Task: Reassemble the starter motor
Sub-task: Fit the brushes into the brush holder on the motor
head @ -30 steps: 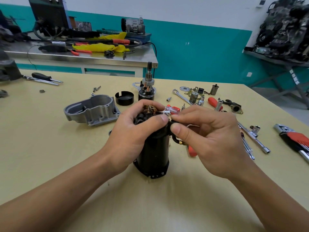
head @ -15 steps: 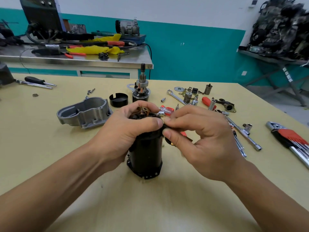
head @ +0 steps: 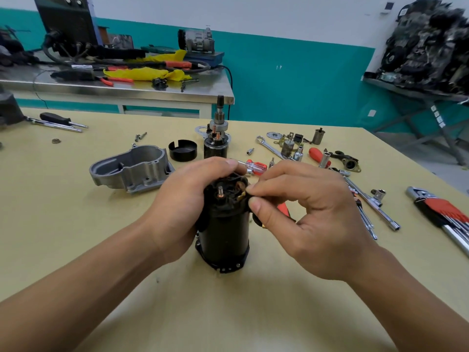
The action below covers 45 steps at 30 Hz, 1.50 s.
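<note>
- Starter motor body (head: 223,235): black cylinder, stood upright on the yellow table (head: 76,224), near its front-centre; open top end showed a copper-tipped shaft and brush parts
- Left hand (head: 182,207): wrapped round the upper left side of the motor body, fingers curled over the top rim, gripping it
- Right hand (head: 304,214): at the upper right edge of the motor body, thumb and forefinger pinched together on a small brass-coloured piece at the rim; other fingers loosely bent; what exactly was pinched could not be told
- Grey cast housing (head: 132,170): lay open side up, behind and left of the motor body, apart from it
- Black cap (head: 183,150): shallow notched ring, behind the motor body, just right of the housing
- Solenoid and pinion assembly (head: 217,138): stood upright directly behind the motor body, shaft pointing up
- Small red-handled screwdriver (head: 255,165): lay behind the motor body, partly hidden by the left fingertips
- Spanner (head: 269,147): lay behind and right of the motor body, among loose sockets and small parts
- Socket extension bar (head: 370,201): lay right of the motor body, beyond the right hand
- Hex key set (head: 441,212): red holder, far right of the motor body, near the table edge
- Black-handled screwdriver (head: 58,119): far left and behind the motor body
</note>
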Motion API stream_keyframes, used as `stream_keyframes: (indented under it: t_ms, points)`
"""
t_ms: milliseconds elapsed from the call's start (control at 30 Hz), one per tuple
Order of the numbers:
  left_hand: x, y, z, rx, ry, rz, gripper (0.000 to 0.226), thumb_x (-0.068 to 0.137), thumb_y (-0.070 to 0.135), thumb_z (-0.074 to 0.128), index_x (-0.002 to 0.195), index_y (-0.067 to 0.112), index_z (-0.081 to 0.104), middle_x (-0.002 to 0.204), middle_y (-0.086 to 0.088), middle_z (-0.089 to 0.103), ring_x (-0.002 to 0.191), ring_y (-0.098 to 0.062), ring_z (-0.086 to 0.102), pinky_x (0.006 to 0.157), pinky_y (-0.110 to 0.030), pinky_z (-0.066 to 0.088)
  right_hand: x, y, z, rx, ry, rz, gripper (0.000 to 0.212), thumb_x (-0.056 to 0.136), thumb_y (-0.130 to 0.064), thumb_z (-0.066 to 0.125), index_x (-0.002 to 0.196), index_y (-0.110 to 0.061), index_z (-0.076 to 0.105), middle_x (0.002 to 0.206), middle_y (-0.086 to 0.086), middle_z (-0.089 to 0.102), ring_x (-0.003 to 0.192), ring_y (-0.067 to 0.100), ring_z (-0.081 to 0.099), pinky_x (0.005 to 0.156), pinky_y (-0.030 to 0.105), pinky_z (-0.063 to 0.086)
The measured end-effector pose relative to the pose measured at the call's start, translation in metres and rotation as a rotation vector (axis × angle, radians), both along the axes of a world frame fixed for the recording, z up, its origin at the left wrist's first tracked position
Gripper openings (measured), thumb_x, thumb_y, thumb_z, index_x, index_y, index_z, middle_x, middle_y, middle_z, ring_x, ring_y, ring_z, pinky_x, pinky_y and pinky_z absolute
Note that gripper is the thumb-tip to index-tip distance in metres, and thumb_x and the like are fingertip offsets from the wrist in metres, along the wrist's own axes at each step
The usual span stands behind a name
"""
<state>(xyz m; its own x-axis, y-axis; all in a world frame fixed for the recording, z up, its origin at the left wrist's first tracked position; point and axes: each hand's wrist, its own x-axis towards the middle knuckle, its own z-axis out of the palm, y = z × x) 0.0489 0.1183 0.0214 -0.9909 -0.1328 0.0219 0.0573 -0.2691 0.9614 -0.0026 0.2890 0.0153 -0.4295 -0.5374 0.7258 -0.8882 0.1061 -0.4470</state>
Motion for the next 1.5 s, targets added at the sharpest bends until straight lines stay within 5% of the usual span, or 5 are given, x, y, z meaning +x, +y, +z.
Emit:
stream_keyframes:
  t_ms: [300,700,933,1200,1500]
  points:
    - [-0.001,0.002,0.002,-0.046,-0.026,0.026,0.029,0.066,0.034,0.068,0.087,0.016,0.075,0.084,-0.007,0.072,0.072,-0.015,0.070,0.056,-0.021,0.055,-0.003,0.007,0.009,0.140,0.145,-0.003,0.012,0.085,-0.005,0.073,0.096,-0.008,0.078,0.087,0.002,0.067,0.078,0.012,0.063,0.069,0.022,0.050]
    - [0.002,-0.004,-0.001,-0.064,0.043,-0.033,0.028,0.067,0.041,0.070,0.081,0.017,0.074,0.080,-0.007,0.071,0.074,-0.018,0.070,0.060,-0.022,0.056,-0.004,-0.001,-0.018,-0.053,-0.232,0.141,0.028,0.079,-0.011,0.077,0.106,-0.016,0.071,0.092,0.001,0.067,0.081,0.023,0.066,0.062,0.040,0.056]
    - [-0.001,-0.009,-0.006,-0.106,0.053,-0.027,0.042,0.067,0.048,0.078,0.092,0.014,0.073,0.101,-0.018,0.073,0.090,-0.022,0.072,0.077,-0.026,0.059,-0.010,0.000,-0.021,-0.062,-0.354,0.114,0.033,0.085,-0.016,0.073,0.113,-0.031,0.071,0.096,-0.003,0.070,0.087,0.023,0.069,0.065,0.022,0.051]
    - [-0.004,-0.019,-0.017,-0.282,0.141,-0.105,0.060,0.056,0.034,0.085,0.113,0.037,0.068,0.109,0.004,0.073,0.104,-0.019,0.071,0.085,-0.029,0.059,-0.017,0.006,-0.018,-0.069,-0.433,0.068,0.028,0.093,-0.018,0.060,0.110,-0.037,0.070,0.091,-0.012,0.067,0.062,0.002,0.062,0.058,0.023,0.053]
    - [-0.003,-0.023,-0.014,-0.437,0.191,-0.161,0.064,0.060,0.028,0.088,0.118,0.040,0.064,0.113,0.014,0.071,0.107,-0.005,0.068,0.080,-0.011,0.052,-0.019,0.007,-0.015,-0.137,-0.553,0.097,0.027,0.091,-0.017,0.056,0.114,-0.025,0.068,0.094,0.011,0.070,0.077,0.019,0.066,0.059,0.032,0.058]
